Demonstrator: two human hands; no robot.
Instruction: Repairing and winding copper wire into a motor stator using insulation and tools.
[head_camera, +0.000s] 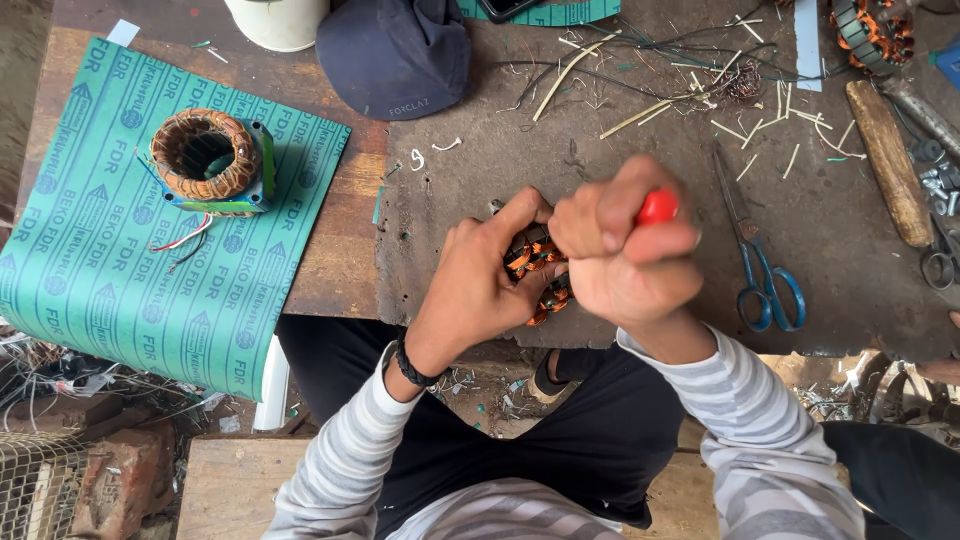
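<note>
My left hand (480, 280) grips a small motor stator with orange copper windings (535, 260) at the near edge of a dark work board (600, 170). My right hand (625, 250) is closed in a fist around a tool with a red handle (657, 207), held right against the stator. The tool's tip is hidden behind my fingers. Most of the stator is covered by both hands.
A wound stator (208, 160) with coloured leads rests on a green insulation sheet (90, 250) at the left. Blue-handled scissors (765, 280), a wooden handle (888, 165), wire scraps (700, 95), a dark cap (395, 55) and a white cup (278, 22) lie around.
</note>
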